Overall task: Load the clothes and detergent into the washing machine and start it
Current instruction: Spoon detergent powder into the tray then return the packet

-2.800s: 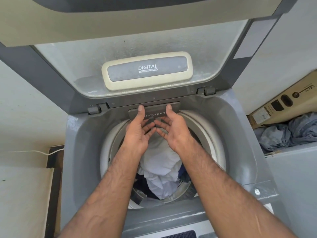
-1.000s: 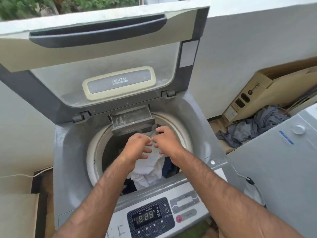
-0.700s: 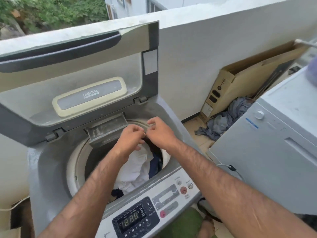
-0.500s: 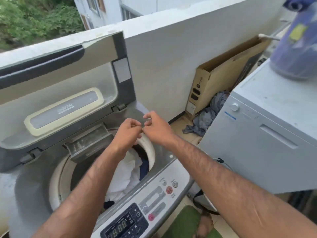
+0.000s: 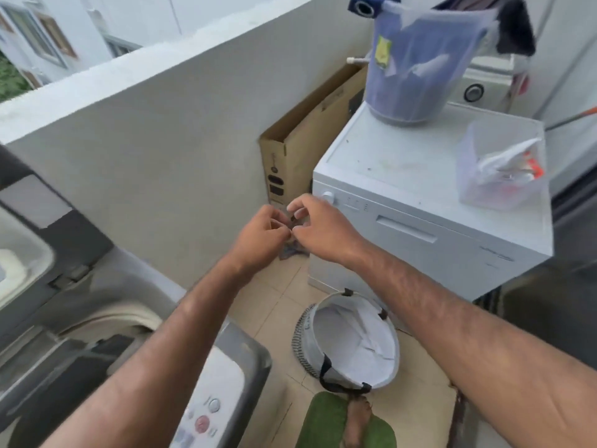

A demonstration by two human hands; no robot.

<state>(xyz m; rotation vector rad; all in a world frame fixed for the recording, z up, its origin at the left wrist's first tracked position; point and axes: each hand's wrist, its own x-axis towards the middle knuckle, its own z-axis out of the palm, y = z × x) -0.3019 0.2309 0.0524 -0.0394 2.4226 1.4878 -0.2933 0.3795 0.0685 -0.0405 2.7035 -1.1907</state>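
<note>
Washing machine (image 5: 97,334) at lower left, lid raised, control panel (image 5: 210,412) near the bottom edge. Left hand (image 5: 258,240) and right hand (image 5: 323,231) together in mid-air right of it, fingers curled and touching; anything pinched between them too blurred to tell. Beyond: white appliance (image 5: 420,195) carrying a blue-tinted jug (image 5: 416,66); laundry basket (image 5: 352,341) on the floor.

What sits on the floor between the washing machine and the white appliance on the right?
In the head view, a laundry basket with a white lining stands on the tiled floor between the washing machine and the white appliance.
</note>
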